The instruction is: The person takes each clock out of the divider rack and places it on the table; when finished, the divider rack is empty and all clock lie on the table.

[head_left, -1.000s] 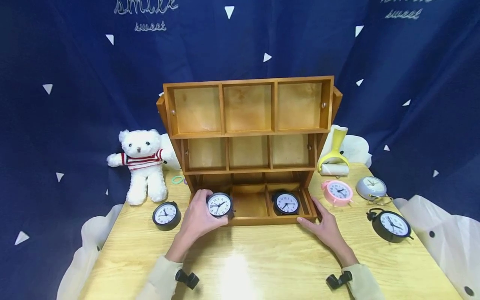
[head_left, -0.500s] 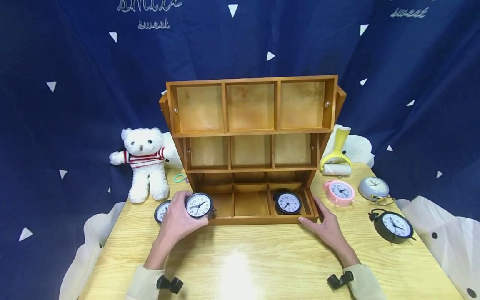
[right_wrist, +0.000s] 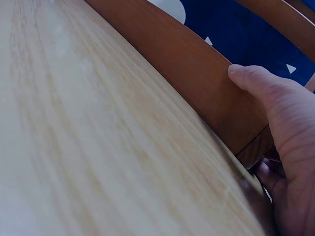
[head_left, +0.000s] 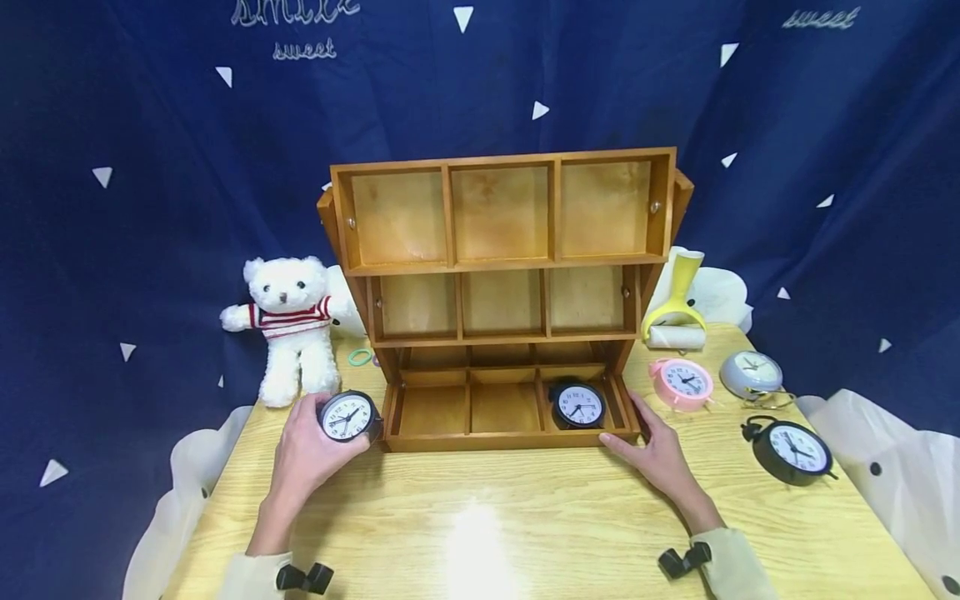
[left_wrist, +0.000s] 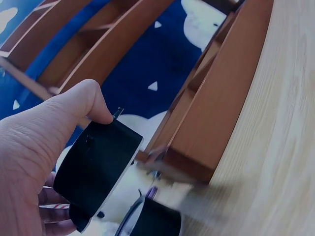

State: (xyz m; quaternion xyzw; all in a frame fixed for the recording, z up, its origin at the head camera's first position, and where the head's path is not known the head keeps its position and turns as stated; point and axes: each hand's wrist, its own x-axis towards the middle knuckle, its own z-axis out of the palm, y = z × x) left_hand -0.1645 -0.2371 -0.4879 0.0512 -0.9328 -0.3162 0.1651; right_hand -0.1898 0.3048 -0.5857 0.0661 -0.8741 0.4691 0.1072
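My left hand (head_left: 307, 446) grips a round black alarm clock (head_left: 348, 416), its white face turned up, just left of the wooden shelf (head_left: 510, 442). From the left wrist, the thumb lies across the black case (left_wrist: 98, 162). A second black clock (left_wrist: 157, 219) is below it there; in the head view the hand and held clock hide it. My right hand (head_left: 656, 454) holds the shelf's front right corner, thumb on the front board (right_wrist: 197, 83) and fingers round the side. Another black clock (head_left: 577, 406) sits in the bottom right compartment.
At the right lie a pink clock (head_left: 683, 384), a silver clock (head_left: 751, 373), a black clock (head_left: 791, 450) and a yellow lint roller (head_left: 678, 304). On the left sits a white teddy bear (head_left: 292, 333) near a green ring (head_left: 360, 357). A blue curtain (head_left: 480, 75) hangs behind.
My left hand has carried the black clock leftward out of the bottom left compartment, past the shelf's side. It now covers the clock that was visible at the left. My right hand stays at the corner.
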